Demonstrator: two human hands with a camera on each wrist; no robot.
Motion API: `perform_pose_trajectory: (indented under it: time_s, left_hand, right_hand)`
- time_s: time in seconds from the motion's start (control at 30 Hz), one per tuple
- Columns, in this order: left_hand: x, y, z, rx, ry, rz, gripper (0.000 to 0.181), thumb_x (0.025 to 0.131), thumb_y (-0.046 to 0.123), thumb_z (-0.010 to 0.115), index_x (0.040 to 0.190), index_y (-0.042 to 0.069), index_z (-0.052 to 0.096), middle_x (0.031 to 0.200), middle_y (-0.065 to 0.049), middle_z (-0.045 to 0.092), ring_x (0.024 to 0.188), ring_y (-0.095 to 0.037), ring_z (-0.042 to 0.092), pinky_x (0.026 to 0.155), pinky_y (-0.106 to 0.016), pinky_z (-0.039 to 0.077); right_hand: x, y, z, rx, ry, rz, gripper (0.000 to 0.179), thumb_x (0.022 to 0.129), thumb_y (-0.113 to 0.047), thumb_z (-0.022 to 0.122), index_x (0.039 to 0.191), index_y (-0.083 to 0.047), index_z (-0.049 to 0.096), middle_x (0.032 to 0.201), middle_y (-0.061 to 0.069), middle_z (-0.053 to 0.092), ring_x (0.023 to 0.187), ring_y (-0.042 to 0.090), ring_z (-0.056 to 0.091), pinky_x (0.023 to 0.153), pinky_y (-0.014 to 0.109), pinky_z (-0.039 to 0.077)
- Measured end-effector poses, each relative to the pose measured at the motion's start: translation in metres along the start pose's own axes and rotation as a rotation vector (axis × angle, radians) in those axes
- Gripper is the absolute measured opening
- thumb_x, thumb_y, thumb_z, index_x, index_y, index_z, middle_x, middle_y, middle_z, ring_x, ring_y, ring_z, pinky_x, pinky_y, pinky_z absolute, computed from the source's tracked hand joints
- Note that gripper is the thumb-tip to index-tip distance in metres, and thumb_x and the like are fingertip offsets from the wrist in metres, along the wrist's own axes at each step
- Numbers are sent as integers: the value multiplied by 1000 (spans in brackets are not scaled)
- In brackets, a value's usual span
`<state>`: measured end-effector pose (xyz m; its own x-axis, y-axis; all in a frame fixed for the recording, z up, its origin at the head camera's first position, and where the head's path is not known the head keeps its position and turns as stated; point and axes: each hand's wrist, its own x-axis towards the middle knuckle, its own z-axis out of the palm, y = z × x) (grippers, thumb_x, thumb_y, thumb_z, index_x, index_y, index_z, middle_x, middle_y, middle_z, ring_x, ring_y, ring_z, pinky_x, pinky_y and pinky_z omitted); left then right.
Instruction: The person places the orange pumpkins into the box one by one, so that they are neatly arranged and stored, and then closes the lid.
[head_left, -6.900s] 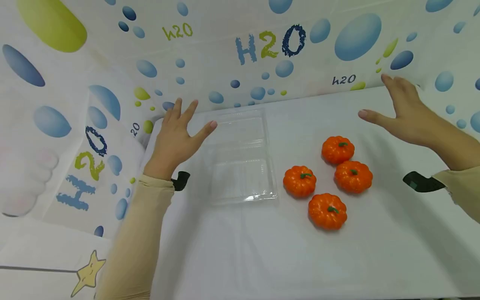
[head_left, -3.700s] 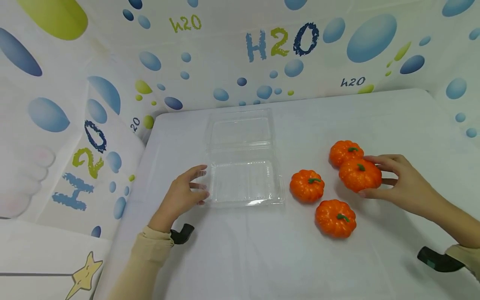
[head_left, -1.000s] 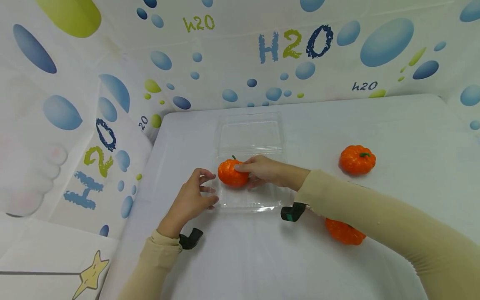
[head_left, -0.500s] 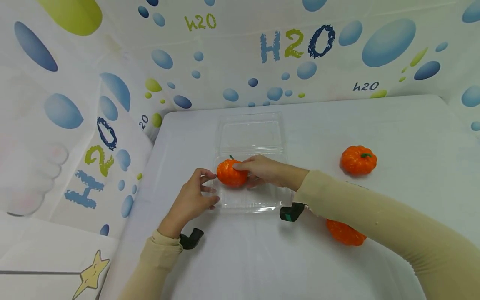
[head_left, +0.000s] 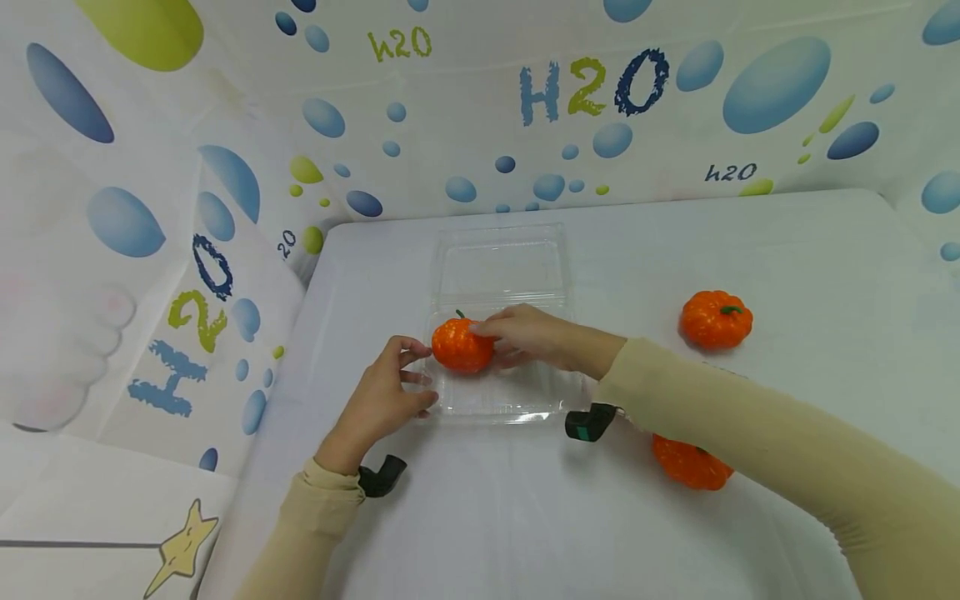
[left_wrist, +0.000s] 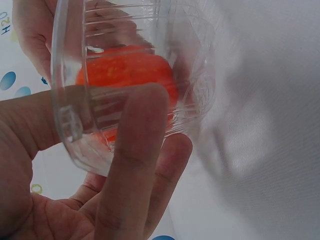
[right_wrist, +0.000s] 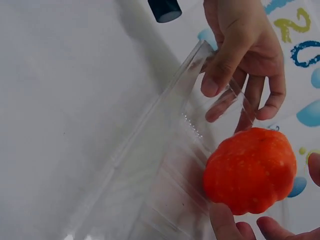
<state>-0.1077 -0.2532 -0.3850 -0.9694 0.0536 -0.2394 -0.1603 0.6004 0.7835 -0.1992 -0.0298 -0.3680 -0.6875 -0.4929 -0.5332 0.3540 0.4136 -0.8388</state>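
The right hand (head_left: 525, 337) pinches an orange pumpkin (head_left: 459, 347) between thumb and fingers, inside the near half of a clear container (head_left: 517, 398). Just left of it, the left hand (head_left: 384, 397) touches the container with bent fingers; I cannot tell whether they grip. Well right of all fingers lie a second pumpkin (head_left: 688, 464), partly behind the sleeve (head_left: 720, 425), and a third pumpkin (head_left: 715, 321).

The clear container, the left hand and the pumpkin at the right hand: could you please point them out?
Clear container (head_left: 501, 268): head view, bare far half.
Left hand (head_left: 375, 404): head view, back of hand.
Pumpkin (head_left: 457, 347): head view, middle of orange skin.
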Motion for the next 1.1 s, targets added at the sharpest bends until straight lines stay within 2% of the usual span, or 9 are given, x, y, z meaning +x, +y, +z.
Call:
perform_pose_trajectory:
  time_s: [0.2,0.33,0.6,0.73,0.93,1.1]
  left_hand:
    - [2,-2,0,2,1,3,58,83,-4,76,129,7,43,147,-15,51,108,-31,64,65,-32,61]
    - [4,-5,0,6,0,6,58,83,-4,77,129,8,44,147,-15,52,107,-31,64,65,-31,61]
    - [3,-4,0,8,0,5,58,83,-4,77,129,8,44,147,-15,52,108,-31,64,66,-31,61]
    - [2,-5,2,16,4,7,58,84,-4,77,130,8,43,147,-15,52,108,-31,64,66,-31,61]
    - [1,-7,4,10,5,15,58,84,-5,76,130,7,43,147,-15,52,109,-31,64,66,-32,61]
    - [0,-9,5,3,10,17,58,83,-5,76,131,6,43,147,-14,52,111,-32,63,66,-32,62]
  right_hand:
    - [-11,-2,-15,-69,31,14,67,99,-45,62,147,-4,42,147,14,49,128,31,56,104,44,49]
    - [-22,-3,-26,-99,66,-19,69,98,-46,62,150,-6,40,150,12,45,132,30,53,106,43,48]
    - [-51,15,-52,-160,160,-182,73,95,-47,68,152,-12,39,152,9,43,130,29,53,109,48,44]
    - [-64,25,-68,-206,223,-254,75,93,-46,72,152,-13,39,154,8,42,135,28,48,110,51,42]
    - [-87,34,-89,-248,272,-381,83,91,-34,77,157,-13,31,160,7,34,143,31,39,110,51,41]
    - [-103,38,-105,-247,285,-478,94,87,-19,82,161,-21,23,165,0,25,147,29,31,112,50,37]
